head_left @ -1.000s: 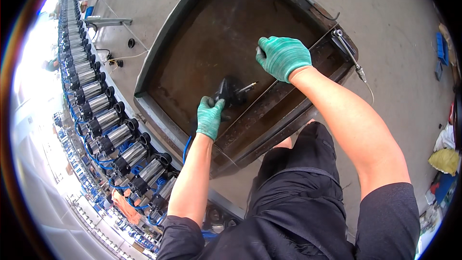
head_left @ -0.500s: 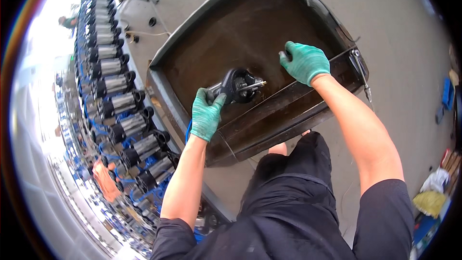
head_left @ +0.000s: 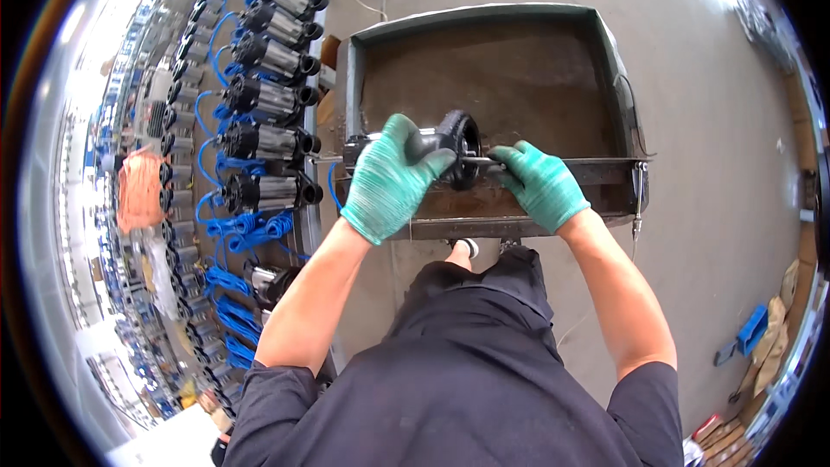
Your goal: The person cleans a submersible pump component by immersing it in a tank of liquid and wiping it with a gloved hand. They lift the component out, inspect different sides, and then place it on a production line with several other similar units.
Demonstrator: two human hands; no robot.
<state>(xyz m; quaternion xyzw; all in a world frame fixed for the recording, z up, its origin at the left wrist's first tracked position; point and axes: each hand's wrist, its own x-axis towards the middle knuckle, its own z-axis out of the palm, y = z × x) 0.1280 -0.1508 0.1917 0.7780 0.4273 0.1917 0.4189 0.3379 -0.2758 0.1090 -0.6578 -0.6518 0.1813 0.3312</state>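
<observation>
Over grey tub (head_left: 493, 10) | brown liquid (head_left: 510, 78) inside | left fingers (head_left: 437, 163) wrapping black-and-silver cylinder (head_left: 460, 124) | right fingers (head_left: 510, 156) pinching rod (head_left: 476, 160)

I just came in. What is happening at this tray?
A person in green gloves holds a black-and-silver unit over the tray with the left hand. The right hand is at the tip of a slim rod on the unit's end. Similar units sit in a row to the left.

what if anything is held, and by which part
The left hand holds a pump by its body, near the wide black end. The right hand is at the rod from that end; whether it grips cannot be told.
</observation>
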